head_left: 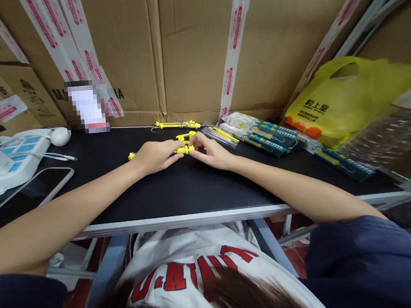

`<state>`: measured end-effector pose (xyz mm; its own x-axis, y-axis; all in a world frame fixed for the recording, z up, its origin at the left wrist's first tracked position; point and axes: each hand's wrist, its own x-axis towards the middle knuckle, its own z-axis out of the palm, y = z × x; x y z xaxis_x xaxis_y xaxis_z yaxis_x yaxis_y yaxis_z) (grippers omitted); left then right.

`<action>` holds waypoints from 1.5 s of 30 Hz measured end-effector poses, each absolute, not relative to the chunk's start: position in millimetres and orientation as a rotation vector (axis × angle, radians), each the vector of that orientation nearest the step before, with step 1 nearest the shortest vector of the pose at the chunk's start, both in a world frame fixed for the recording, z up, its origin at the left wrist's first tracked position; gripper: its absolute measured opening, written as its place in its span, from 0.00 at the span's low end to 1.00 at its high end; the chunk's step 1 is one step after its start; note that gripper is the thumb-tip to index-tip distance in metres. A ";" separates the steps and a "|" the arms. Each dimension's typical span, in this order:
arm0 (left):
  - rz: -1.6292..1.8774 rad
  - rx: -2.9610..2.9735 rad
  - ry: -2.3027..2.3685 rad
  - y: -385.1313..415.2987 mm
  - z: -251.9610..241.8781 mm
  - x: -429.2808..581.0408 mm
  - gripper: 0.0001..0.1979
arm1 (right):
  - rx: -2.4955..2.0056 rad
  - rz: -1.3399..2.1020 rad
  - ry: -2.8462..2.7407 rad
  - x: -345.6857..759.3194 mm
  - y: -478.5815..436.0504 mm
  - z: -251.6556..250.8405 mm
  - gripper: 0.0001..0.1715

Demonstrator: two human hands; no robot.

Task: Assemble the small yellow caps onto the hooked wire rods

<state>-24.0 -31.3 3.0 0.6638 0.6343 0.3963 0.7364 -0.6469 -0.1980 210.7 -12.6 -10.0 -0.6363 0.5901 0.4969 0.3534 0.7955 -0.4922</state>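
My left hand (156, 156) is closed around a slim yellow plastic tool (182, 150), whose other end pokes out on the left of the palm. At the tool's right end, my right hand (210, 151) pinches with thumb and fingertips; the fingers hide part of it. Just behind the fingertips are more small yellow parts (186, 136), and I cannot tell whether they are joined to the held tool. Farther back lies a similar yellow tool with a thin metal hook (176, 125). Beside my right hand is a bunch of thin metal rods (220, 136).
Printed cardboard packs (261, 133) lie to the right, before a yellow plastic bag (343, 100) and clear plastic packaging (378, 135). At left are a white power strip (24, 161) and a phone (27, 192). Large cardboard boxes (190, 51) wall off the black table's (180, 194) back.
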 end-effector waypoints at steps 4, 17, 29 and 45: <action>-0.402 -2.529 -1.085 -33.3 3.8 -21.8 0.21 | -0.748 0.426 -2.324 210.3 -13.4 -5.4 0.20; -0.404 -2.526 -1.104 -30.5 3.2 -24.9 0.21 | -0.673 0.496 -2.344 211.8 -7.2 -13.9 0.15; -0.408 -2.516 -1.084 -32.6 2.5 -21.9 0.21 | -0.798 0.397 -2.379 211.1 -12.7 -3.7 0.26; -0.413 -2.518 -1.089 -31.0 2.7 -23.4 0.21 | -0.745 0.498 -2.330 211.9 -11.7 -10.3 0.14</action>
